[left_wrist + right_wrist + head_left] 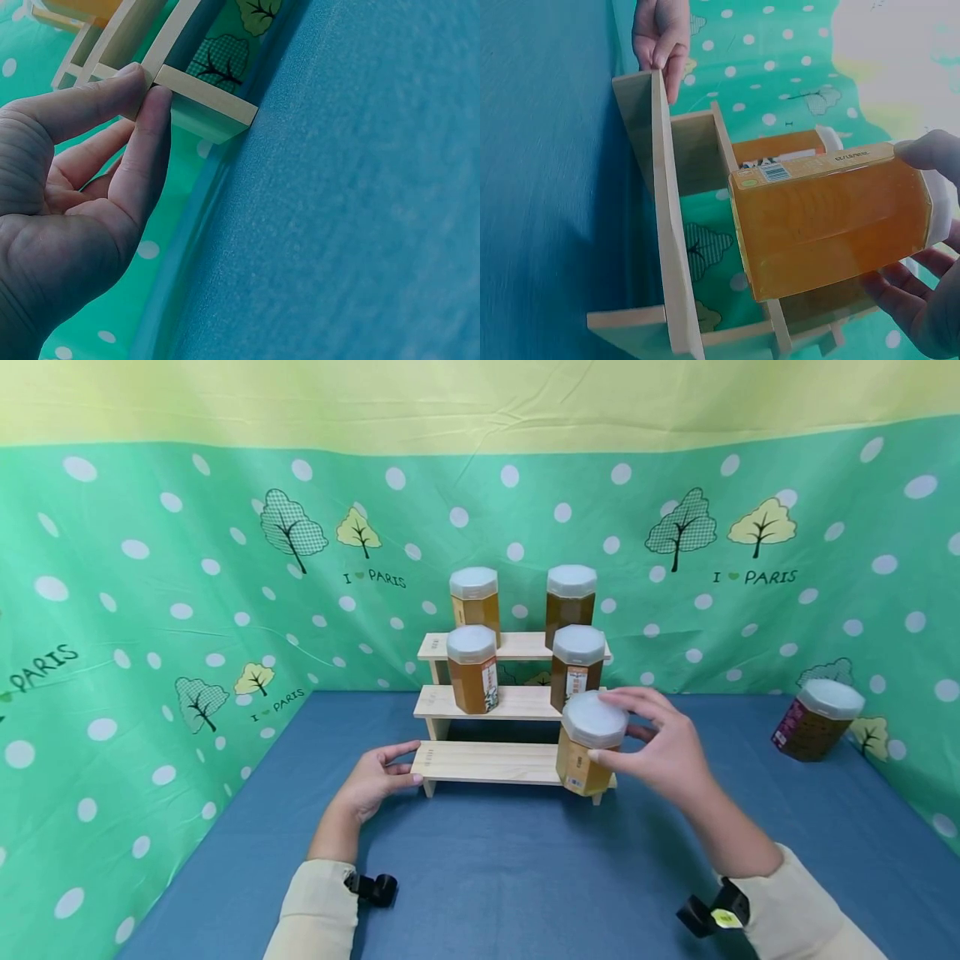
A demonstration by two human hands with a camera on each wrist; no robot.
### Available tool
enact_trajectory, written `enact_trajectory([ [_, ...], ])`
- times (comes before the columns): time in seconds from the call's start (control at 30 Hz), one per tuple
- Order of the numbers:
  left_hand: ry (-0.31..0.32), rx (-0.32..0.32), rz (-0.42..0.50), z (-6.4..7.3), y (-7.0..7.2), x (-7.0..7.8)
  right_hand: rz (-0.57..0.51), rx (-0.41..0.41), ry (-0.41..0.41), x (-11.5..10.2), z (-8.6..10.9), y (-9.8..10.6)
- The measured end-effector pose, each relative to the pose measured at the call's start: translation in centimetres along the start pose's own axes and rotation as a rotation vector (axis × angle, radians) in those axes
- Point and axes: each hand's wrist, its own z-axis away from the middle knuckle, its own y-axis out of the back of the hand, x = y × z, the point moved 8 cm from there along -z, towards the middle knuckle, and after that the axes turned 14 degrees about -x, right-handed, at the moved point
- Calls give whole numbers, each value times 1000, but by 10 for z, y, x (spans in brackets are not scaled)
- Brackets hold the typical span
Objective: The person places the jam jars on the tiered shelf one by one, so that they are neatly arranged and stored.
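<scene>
A pale wooden three-step rack (495, 762) stands on the blue cloth. My left hand (375, 781) pinches the left end of its lowest step between thumb and fingers, also plain in the left wrist view. My right hand (660, 739) grips an amber honey jar (581, 764) with a white lid, thumb on one side and fingers on the other. The jar is slightly tilted at the right end of the lowest step; in the right wrist view its base (750, 240) looks apart from the step board (667, 202).
On the middle step stand an amber jar (472, 681) and a darker jar (566, 681). The top step bears another amber jar (480, 610) and dark jar (568, 608). A dark jar with a purple label (810, 727) sits tilted at far right, by the green curtain (750, 635).
</scene>
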Motion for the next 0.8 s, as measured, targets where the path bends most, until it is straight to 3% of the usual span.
enact_trajectory([
  [0.47,4,-2,-1,0,1,-2,-101,-50,25,0,-17,-29],
  [0.8,-1,-9,0,0,1,-1,-106,-96,24,-4,-25,-51],
])
